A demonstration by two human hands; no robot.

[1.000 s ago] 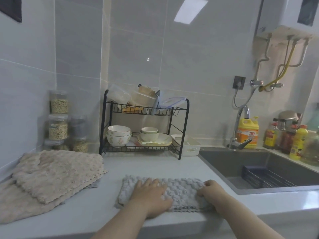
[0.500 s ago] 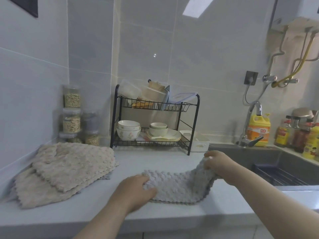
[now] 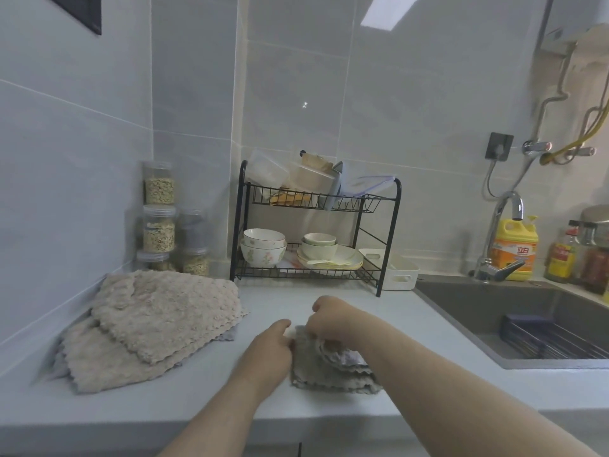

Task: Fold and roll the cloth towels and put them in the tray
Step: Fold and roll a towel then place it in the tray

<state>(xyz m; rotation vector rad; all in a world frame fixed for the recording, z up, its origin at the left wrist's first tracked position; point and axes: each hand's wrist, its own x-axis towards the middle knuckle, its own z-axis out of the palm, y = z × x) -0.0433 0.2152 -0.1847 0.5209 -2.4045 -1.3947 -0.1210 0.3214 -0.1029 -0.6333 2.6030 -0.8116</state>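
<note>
The grey towel (image 3: 324, 374) lay folded on the counter (image 3: 204, 390), close to the front edge at its 6 o'clock. The left hand (image 3: 270, 347) was at the towel's 9 o'clock, with its fingers curled and gripping the left edge. The right hand (image 3: 333, 319) was at 12 o'clock, its fingers bent down and pinching the upper layer. The two hands were nearly touching.

The counter was pale grey and smooth, set in a corner of grey tiled walls. Bare counter lay open from the towel to the rack (image 3: 313, 201) at 12 o'clock. A narrower bare strip separated it from the pile of beige towels (image 3: 158, 321) at 10 o'clock. The white tray (image 3: 400, 275) stood at 1 o'clock, just beside the rack's right leg and near the sink (image 3: 478, 311), well apart from the towel. The sink's rim ran along at 3 o'clock. Jars (image 3: 159, 225) were stacked in the corner behind the pile.

The right forearm covered the towel's right part. The fingertips of both hands were hidden. The towel's folds were blurred, so I could not count the layers. The bottles at the right edge were cut off, and most of the tray's inside could not be seen.
</note>
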